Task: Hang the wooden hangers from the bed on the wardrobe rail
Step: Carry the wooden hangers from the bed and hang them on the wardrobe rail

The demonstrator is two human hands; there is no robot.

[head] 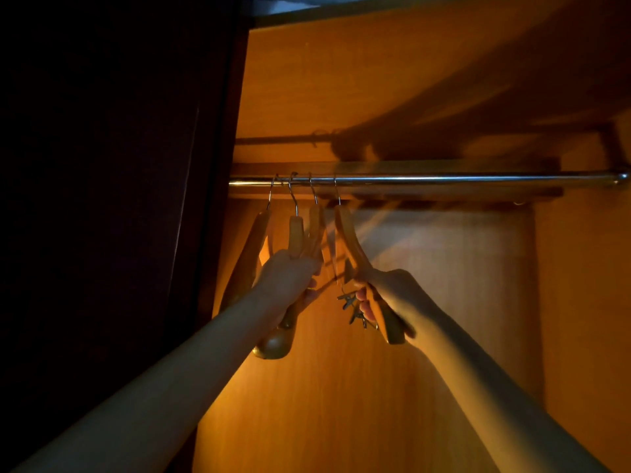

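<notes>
A shiny metal wardrobe rail (444,179) runs across the orange wooden wardrobe. Several wooden hangers hook over its left end. The leftmost hanger (251,247) hangs free. My left hand (286,278) grips the two middle hangers (296,233) by their lower arms. My right hand (386,291) holds the rightmost hanger (348,233), whose hook sits on the rail; its metal clips (353,308) dangle below my fingers. This hanger is blurred.
The dark wardrobe door (119,199) stands open on the left. The wardrobe's back panel (444,285) and right side wall (587,302) close in the space. A long stretch of rail to the right carries nothing.
</notes>
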